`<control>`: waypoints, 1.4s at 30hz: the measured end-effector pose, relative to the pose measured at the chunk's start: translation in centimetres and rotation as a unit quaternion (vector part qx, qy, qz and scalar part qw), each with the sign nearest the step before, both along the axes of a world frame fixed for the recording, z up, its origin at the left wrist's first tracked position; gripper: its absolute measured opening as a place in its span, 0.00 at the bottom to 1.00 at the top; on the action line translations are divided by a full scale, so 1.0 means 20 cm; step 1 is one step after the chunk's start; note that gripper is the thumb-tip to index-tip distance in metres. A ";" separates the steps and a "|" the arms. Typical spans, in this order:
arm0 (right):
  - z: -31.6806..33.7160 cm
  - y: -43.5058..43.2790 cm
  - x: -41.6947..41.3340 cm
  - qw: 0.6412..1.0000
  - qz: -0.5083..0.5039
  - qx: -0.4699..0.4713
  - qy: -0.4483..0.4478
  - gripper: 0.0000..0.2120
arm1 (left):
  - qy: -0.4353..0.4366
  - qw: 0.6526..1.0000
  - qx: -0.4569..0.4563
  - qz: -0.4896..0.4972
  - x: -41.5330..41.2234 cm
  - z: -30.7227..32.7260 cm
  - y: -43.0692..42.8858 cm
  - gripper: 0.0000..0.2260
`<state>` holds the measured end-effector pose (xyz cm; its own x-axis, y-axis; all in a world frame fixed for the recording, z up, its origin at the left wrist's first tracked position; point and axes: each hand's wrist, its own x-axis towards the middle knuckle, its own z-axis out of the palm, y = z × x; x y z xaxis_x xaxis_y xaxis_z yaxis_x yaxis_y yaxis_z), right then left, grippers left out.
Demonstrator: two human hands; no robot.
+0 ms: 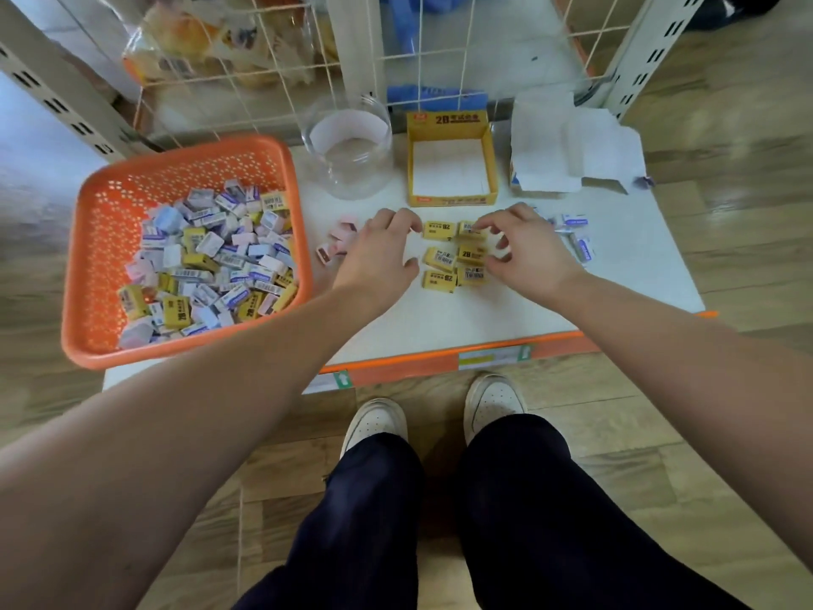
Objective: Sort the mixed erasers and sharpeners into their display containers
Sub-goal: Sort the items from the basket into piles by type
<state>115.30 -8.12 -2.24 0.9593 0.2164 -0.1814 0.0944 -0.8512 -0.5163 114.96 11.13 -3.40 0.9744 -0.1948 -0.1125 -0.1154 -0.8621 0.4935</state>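
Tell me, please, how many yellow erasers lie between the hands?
6 yellow erasers in two columns: left column top, middle, bottom; right column top, middle, bottom. The left hand or right hand may hide others.

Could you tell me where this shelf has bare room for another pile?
Bare shelf runs along the front, between the yellow erasers and the orange edge strip, widest toward the right. The middle is crowded with pink pieces and blue-and-white erasers; jar and yellow box fill the back.
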 end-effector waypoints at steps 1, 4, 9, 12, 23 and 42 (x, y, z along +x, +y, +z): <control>0.05 0.02 0.01 1.000 0.009 -0.002 -0.006 0.21 | -0.016 1.000 0.009 0.009 0.00 0.03 0.03 0.17; 0.17 0.13 0.04 0.999 0.046 -0.005 -0.016 0.20 | -0.050 0.998 0.010 0.042 0.01 0.11 0.14 0.16; 0.29 0.40 0.12 0.993 0.113 -0.028 -0.034 0.19 | -0.048 0.994 0.005 0.100 -0.04 0.15 0.41 0.17; 0.28 0.61 0.13 0.991 0.122 0.005 -0.054 0.17 | -0.040 0.989 0.008 0.143 -0.10 0.14 0.59 0.17; 0.03 1.15 0.11 0.980 0.194 0.026 -0.038 0.15 | 0.044 0.978 0.017 0.201 -0.17 -0.07 1.06 0.18; -0.08 1.32 0.12 0.909 0.262 -0.302 -0.119 0.14 | 0.053 0.982 0.123 0.133 -0.12 -0.08 1.03 0.15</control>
